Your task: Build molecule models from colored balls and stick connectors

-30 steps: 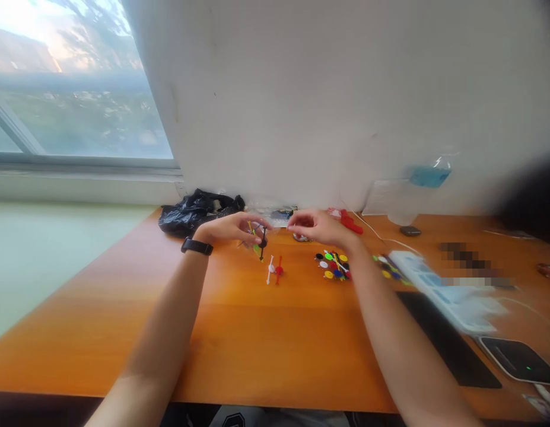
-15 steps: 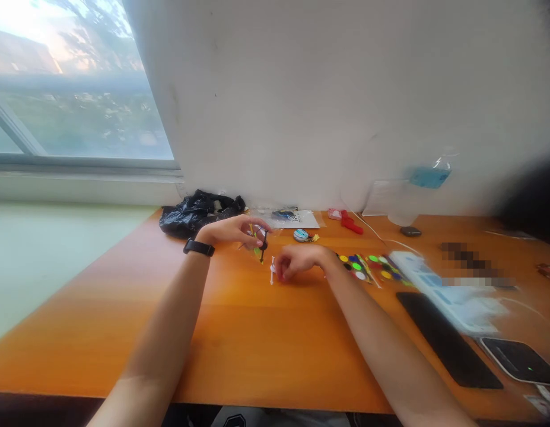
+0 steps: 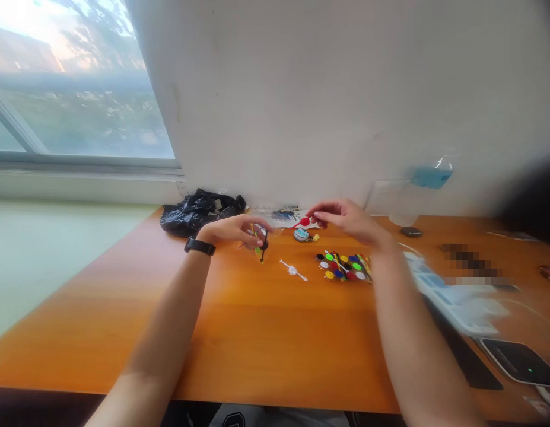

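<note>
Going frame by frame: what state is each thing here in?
Left hand, closed on black spinner arrow
Right hand, pinching red spinner arrow
White spinner arrow, lying loose on table
Multicolored spinner arrows, piled together
Black plastic bag, crumpled
Black wristband, worn
Black device, green light showing

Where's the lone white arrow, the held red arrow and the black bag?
White arrow [image 3: 292,270]: head view, its round middle.
Red arrow [image 3: 305,222]: head view, its round disc.
Black bag [image 3: 184,218]: head view, its crumpled side.

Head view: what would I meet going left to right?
Window, black wristband, left hand, white arrow, right hand, small black box, device with green light.
</note>
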{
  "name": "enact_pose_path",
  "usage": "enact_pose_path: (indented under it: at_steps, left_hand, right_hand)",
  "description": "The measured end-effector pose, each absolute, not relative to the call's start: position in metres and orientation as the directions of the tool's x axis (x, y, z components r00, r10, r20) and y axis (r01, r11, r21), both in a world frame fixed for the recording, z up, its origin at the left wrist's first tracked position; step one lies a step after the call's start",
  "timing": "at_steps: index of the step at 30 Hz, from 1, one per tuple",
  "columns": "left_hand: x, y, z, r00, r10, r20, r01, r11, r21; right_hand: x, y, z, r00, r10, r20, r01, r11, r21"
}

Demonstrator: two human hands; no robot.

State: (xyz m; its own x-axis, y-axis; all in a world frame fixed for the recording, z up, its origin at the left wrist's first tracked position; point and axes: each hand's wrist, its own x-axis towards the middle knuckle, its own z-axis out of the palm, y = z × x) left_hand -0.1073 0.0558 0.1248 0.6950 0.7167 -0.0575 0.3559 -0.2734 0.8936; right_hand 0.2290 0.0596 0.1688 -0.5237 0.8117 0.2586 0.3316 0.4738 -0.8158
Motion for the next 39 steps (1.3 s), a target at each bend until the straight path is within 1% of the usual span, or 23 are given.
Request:
enact_pose_path:
  at_steps: [3, 6, 9, 12, 17, 20, 25, 30, 33, 37, 39]
  left_hand:
    - [-0.107, 0.057, 0.123, 0.708, 0.704, -0.052, 0.346, -0.281, 0.895]
    - [-0.106, 0.059, 0.121, 0.712, 0.699, -0.061, 0.350, -0.278, 0.895]
    - [-0.105, 0.061, 0.119, 0.712, 0.697, -0.083, 0.366, -0.267, 0.892]
    - [-0.102, 0.062, 0.117, 0.717, 0.690, -0.098, 0.370, -0.258, 0.892]
    - [-0.097, 0.062, 0.118, 0.734, 0.669, -0.115, 0.382, -0.266, 0.885]
    - [-0.095, 0.060, 0.120, 0.738, 0.666, -0.110, 0.376, -0.271, 0.886]
    - [-0.092, 0.057, 0.123, 0.728, 0.674, -0.127, 0.398, -0.265, 0.878]
    - [-0.087, 0.054, 0.126, 0.738, 0.659, -0.144, 0.404, -0.261, 0.877]
    - [-0.082, 0.052, 0.127, 0.755, 0.643, -0.131, 0.388, -0.277, 0.879]
    - [-0.079, 0.051, 0.129, 0.771, 0.629, -0.105, 0.365, -0.300, 0.881]
    - [-0.078, 0.050, 0.131, 0.779, 0.620, -0.097, 0.353, -0.306, 0.884]
  right_hand:
    - [0.232, 0.060, 0.175, -0.344, 0.853, 0.393, 0.289, 0.495, -0.820]
    - [0.230, 0.053, 0.182, -0.233, 0.838, 0.493, 0.210, 0.538, -0.816]
    - [0.223, 0.041, 0.190, -0.240, 0.800, 0.549, 0.163, 0.591, -0.790]
    - [0.213, 0.030, 0.194, -0.295, 0.765, 0.572, 0.187, 0.633, -0.751]
    - [0.198, 0.024, 0.191, -0.396, 0.722, 0.567, 0.312, 0.687, -0.656]
    - [0.192, 0.023, 0.188, -0.452, 0.720, 0.526, 0.369, 0.688, -0.624]
    - [0.186, 0.019, 0.184, -0.542, 0.736, 0.405, 0.390, 0.647, -0.655]
    - [0.178, 0.020, 0.179, -0.566, 0.712, 0.414, 0.412, 0.680, -0.606]
    - [0.175, 0.022, 0.175, -0.573, 0.708, 0.413, 0.433, 0.689, -0.581]
    - [0.171, 0.022, 0.171, -0.606, 0.705, 0.368, 0.393, 0.668, -0.632]
    - [0.169, 0.021, 0.171, -0.637, 0.688, 0.348, 0.379, 0.672, -0.637]
